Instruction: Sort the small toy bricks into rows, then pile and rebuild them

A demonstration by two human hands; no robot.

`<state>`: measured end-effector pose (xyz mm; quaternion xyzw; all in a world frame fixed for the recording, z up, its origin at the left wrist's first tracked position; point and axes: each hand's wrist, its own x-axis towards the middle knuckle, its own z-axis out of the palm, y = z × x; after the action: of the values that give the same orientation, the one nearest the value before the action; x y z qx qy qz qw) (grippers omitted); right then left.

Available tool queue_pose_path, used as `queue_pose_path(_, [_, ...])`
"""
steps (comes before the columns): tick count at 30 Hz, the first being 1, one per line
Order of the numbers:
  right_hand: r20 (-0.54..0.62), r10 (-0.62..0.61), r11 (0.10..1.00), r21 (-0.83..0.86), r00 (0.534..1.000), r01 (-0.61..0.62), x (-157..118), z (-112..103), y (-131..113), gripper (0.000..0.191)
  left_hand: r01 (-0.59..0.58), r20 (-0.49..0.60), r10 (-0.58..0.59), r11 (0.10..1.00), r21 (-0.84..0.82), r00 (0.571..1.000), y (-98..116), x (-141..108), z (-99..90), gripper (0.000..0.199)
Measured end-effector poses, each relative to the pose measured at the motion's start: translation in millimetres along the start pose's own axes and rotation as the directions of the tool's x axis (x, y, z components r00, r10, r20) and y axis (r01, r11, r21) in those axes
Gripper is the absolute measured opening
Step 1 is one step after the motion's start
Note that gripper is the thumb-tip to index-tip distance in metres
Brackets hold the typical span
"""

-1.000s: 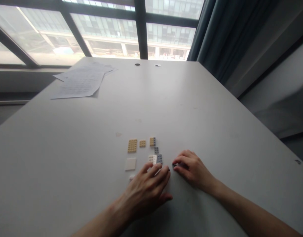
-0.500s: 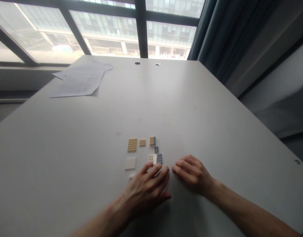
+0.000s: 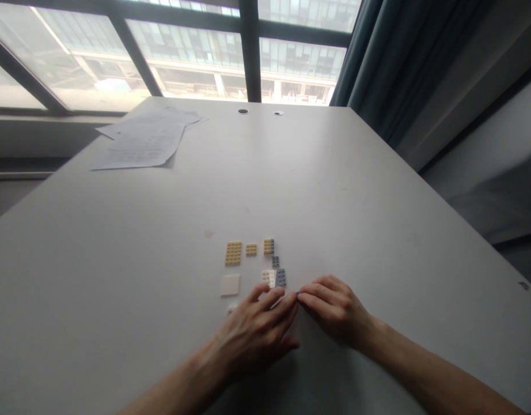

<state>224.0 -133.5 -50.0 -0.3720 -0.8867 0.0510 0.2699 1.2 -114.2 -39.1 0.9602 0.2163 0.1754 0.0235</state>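
Note:
My left hand (image 3: pixel 263 323) lies palm down with its fingers apart, thumb toward the right. Its fingertips are at the near edge of a white plate piece (image 3: pixel 266 276) and a blue-grey plate piece (image 3: pixel 281 278), partly hiding what is under them. My right hand (image 3: pixel 332 305) is closed in a pinch on a tiny blue-grey piece (image 3: pixel 298 293), mostly hidden between the fingertips of both hands. Just beyond are a small dark grey plate (image 3: pixel 275 262) and a tan and grey plate stack (image 3: pixel 268 246).
To the left lie a large tan plate (image 3: pixel 233 253), a smaller tan plate (image 3: pixel 251 250), a smooth white tile (image 3: pixel 230 285) and a small white piece (image 3: pixel 231 309), partly covered. Paper sheets (image 3: pixel 144 141) rest on the white table (image 3: pixel 360 219) at the far left, by the window.
My right hand has moved slightly left, so its fingertips now meet the left hand's at the tiny blue-grey piece. The left hand stays nearly still.

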Motion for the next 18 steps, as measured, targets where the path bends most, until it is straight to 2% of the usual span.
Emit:
queue_pose_path(4, [0.029, 0.015, 1.000, 0.007, 0.999, -0.016, -1.3, 0.4, -1.4, 0.017, 0.007, 0.000, -0.007, 1.000, -0.004, 1.000, 2.1, 0.0, 0.7, 0.042])
queue_pose_path(9, [-0.041, 0.114, 0.989, 0.104, 0.993, -0.109, -2.0, 1.1, 0.8, 0.017, 0.025, -0.062, -0.025, 1.000, 0.000, 0.998, -1.7, 0.8, -11.0, 0.036])
queue_pose_path(12, [-0.064, 0.216, 0.961, 0.188, 0.974, -0.201, 1.7, -4.6, 5.0, 0.018, 0.132, -0.129, -0.132, 0.991, -0.007, 0.983, -25.5, -3.0, -27.7, 0.028])
queue_pose_path(15, [-0.041, 0.297, 0.932, 0.231, 0.954, -0.280, 13.6, -12.8, 11.3, 0.020, 0.319, -0.168, -0.322, 0.947, -0.050, 0.932, -62.8, -12.3, -41.5, 0.025])
queue_pose_path(17, [0.000, 0.349, 0.909, 0.243, 0.937, -0.339, 27.7, -15.5, 16.2, 0.025, 0.422, -0.141, -0.430, 0.902, -0.088, 0.892, -84.0, -18.7, -44.9, 0.028])
queue_pose_path(18, [0.025, 0.373, 0.897, 0.245, 0.928, -0.367, 36.5, -15.3, 18.5, 0.027, 0.439, -0.121, -0.447, 0.894, -0.091, 0.886, -91.2, -21.0, -44.8, 0.029])
